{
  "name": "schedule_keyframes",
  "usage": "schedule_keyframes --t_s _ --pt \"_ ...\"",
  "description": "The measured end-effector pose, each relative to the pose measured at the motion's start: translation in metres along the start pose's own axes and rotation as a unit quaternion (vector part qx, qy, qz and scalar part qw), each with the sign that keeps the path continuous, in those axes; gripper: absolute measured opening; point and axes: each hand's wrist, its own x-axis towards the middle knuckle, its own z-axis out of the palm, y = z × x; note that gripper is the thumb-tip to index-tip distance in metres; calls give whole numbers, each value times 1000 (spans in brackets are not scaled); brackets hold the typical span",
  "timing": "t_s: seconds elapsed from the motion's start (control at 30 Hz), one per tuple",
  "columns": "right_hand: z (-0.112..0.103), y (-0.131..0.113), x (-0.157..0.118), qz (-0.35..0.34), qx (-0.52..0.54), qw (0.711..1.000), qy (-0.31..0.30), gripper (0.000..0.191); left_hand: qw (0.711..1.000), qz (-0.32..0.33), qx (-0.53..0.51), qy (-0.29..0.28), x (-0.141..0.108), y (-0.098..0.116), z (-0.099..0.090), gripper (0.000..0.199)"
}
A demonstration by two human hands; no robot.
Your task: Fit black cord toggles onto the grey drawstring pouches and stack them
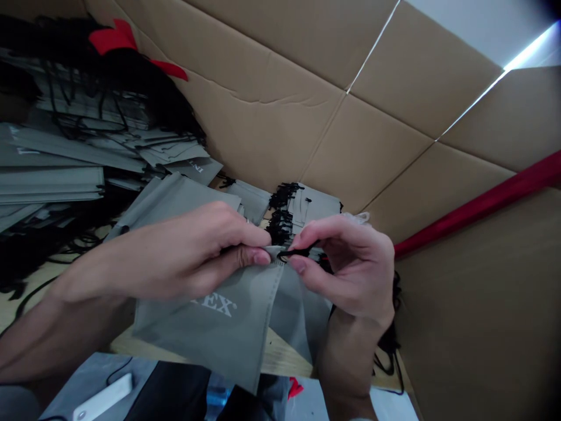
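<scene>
A grey fabric pouch (210,333) with white lettering hangs from my left hand (188,251), which pinches its top edge near the corner. Just right of that corner, my right hand (350,269) is closed, thumb and forefinger pinching a black cord (300,252). The cord's thin end touches the pouch corner; whether it passes through the hem I cannot tell. Behind my hands lie more grey pouches (315,202) with bunched black cord ends (283,204). Another grey pouch (175,199) lies under my left hand.
Stacks of grey pouches (52,181) and a heap of black cords (153,88) with a red strip (114,38) fill the left. Cardboard walls (272,99) enclose the back and right. A red band (482,202) crosses the right wall. A white device (103,397) lies at the lower left.
</scene>
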Motion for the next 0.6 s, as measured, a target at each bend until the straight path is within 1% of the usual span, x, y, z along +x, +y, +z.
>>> schedule_keyframes --t_s 0.1,0.2,0.27,0.3,0.37,0.47,0.53,0.6 --pt "0 3 -1 8 24 1000 -11 28 999 16 -3 -29 -2 -2 -10 39" --pt "3 8 0 -3 78 997 -27 28 993 44 -60 -93 -4 -4 -19 35" --pt "6 11 2 -17 114 993 -25 27 988 41 -89 -118 -5 -7 -23 35" --pt "6 12 2 -22 123 992 -19 29 988 30 -94 -117 -5 -8 -25 38" --pt "6 11 3 -10 120 993 -14 38 990 -1 -95 -100 -5 -10 -25 46" --pt "0 8 1 21 118 993 -22 54 992 -36 -98 -77 -4 -11 -26 47" --pt "-3 6 -1 36 120 992 -21 56 991 -52 -100 -73 -2 -9 -26 45" --pt "-4 4 -2 38 111 993 -14 52 990 -64 -99 -72 0 -6 -26 46"
